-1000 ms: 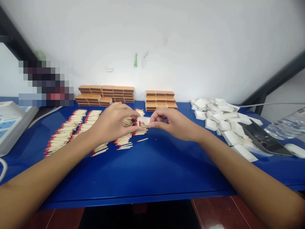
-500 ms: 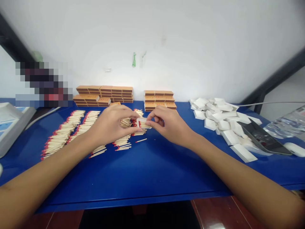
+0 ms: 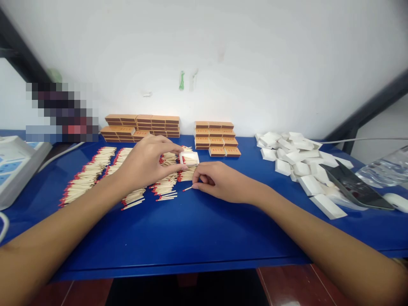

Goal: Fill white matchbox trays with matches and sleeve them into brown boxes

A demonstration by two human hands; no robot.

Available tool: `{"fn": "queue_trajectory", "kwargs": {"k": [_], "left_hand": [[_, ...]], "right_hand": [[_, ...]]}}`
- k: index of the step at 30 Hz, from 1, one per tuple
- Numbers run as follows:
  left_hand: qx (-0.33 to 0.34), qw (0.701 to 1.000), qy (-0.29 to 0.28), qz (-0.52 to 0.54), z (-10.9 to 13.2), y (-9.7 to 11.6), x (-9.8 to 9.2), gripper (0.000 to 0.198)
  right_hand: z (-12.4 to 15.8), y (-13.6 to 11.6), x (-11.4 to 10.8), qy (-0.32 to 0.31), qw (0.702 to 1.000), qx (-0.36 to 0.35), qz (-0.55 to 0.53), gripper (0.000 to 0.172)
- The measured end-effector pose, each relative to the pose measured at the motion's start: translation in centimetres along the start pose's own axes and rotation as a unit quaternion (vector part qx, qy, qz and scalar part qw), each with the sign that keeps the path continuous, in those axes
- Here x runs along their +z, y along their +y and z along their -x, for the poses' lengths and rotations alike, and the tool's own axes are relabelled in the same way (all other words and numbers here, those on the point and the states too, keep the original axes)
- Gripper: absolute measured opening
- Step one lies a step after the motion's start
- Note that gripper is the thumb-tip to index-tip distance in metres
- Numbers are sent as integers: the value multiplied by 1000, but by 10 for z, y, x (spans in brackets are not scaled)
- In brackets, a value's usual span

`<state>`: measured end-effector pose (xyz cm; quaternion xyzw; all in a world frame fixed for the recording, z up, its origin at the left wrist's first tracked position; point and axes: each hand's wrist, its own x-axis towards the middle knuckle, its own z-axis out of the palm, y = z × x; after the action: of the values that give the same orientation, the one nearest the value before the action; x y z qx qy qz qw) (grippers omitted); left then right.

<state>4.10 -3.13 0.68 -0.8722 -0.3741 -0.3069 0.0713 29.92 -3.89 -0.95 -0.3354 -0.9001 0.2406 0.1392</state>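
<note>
Between the thumb and fingers of my left hand (image 3: 148,161) is a small white tray (image 3: 190,158) with red-headed matches in it. My right hand (image 3: 219,180) is just to the right and lower, its thumb and fingertips pinched on the end of a single match (image 3: 188,188) near the blue table. Rows of loose matches (image 3: 87,176) lie on the left, and more matches (image 3: 165,187) lie below the tray. Part of the match rows is hidden behind my left hand and forearm.
Stacked orange matchboxes (image 3: 156,121) stand along the wall, with a second stack (image 3: 215,136) further right. White empty trays (image 3: 299,155) are heaped on the right beside a phone (image 3: 357,187), a white mouse (image 3: 396,201) and clear plastic (image 3: 385,168). A white power strip (image 3: 24,170) sits at the left.
My right hand has let go of the white tray and moved down to the single match. The tray stays in my left hand, raised slightly. The view has shifted a little.
</note>
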Motion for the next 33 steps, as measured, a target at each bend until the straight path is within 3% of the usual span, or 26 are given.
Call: {"fn": "queue_trajectory", "kwargs": {"k": [17, 33], "left_hand": [[-15, 1000, 10, -13, 0, -3, 0, 39], [8, 1000, 13, -24, 1, -8, 1, 38]], "right_hand": [[-2, 3, 4, 35, 998, -21, 49, 4], [-1, -1, 0, -15, 998, -6, 59, 11]]}}
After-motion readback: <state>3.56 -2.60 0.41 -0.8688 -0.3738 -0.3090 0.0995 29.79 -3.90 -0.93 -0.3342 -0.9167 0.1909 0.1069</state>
